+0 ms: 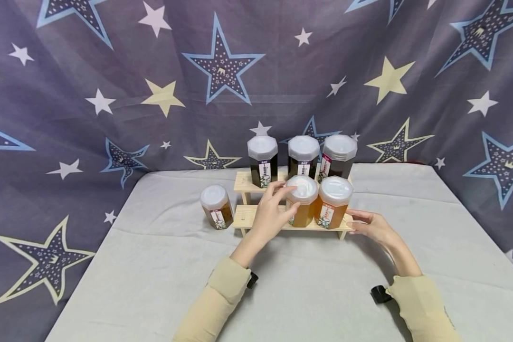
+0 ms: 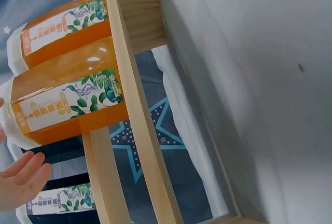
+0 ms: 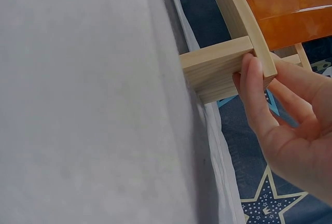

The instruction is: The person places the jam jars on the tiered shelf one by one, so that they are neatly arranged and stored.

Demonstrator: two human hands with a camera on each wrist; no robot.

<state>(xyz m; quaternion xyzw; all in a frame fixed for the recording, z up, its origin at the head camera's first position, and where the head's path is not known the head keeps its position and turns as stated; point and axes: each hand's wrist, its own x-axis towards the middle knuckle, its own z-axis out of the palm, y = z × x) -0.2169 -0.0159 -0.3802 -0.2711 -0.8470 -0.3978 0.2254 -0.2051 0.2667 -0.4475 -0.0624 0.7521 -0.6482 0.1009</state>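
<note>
Two jars with amber contents and white lids stand on the lower step of a wooden stand (image 1: 245,214): a middle jar (image 1: 302,213) and a right jar (image 1: 332,213). My left hand (image 1: 270,214) is at the middle jar's left side, fingers loosely spread by its lid; whether they touch it I cannot tell. In the left wrist view, the fingers (image 2: 32,175) show beside the amber jar (image 2: 67,97), in front of a dark jar (image 2: 62,199). My right hand (image 1: 374,228) pinches the step's right end, thumb and fingers on the wooden edge (image 3: 265,60).
Three dark jars, at left (image 1: 263,164), middle (image 1: 303,152) and right (image 1: 339,149), stand on the upper step. Left of the stand, a brown jar (image 1: 216,209) sits tilted-looking on the grey cloth (image 1: 308,289). A star-patterned curtain (image 1: 282,85) hangs behind.
</note>
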